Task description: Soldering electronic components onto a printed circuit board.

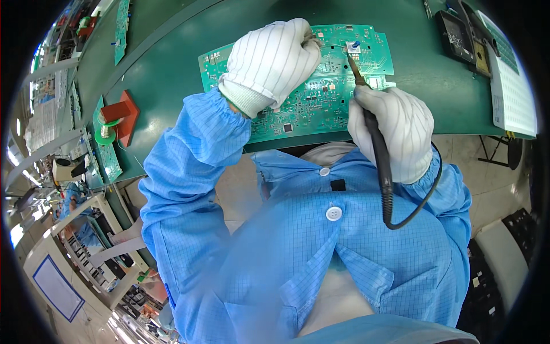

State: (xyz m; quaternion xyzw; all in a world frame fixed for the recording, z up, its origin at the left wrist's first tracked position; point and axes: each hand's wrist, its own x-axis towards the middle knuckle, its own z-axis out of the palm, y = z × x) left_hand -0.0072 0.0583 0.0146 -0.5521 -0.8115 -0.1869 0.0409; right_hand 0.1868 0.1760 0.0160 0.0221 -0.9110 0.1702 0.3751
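A green circuit board (303, 114) lies on the green work surface in front of me. My right hand (395, 126), in a white striped glove, is closed around a soldering iron (376, 135). The iron's tip meets the board beside a small white component with a blue shaft (353, 47), near its far right part. My left hand (275, 60), gloved too, rests over the board's far left part. Its fingers pinch a thin solder wire (332, 45) that reaches toward the iron's tip. The glove hides the board underneath and the exact fingertip grip.
At left stands a red holder (127, 117) with a solder spool (105, 133). More circuit boards (121, 31) lie along the left. A black tray (455, 37) and a white sheet-like panel (511, 97) sit at far right. The iron's cable (427, 198) loops beside my right sleeve.
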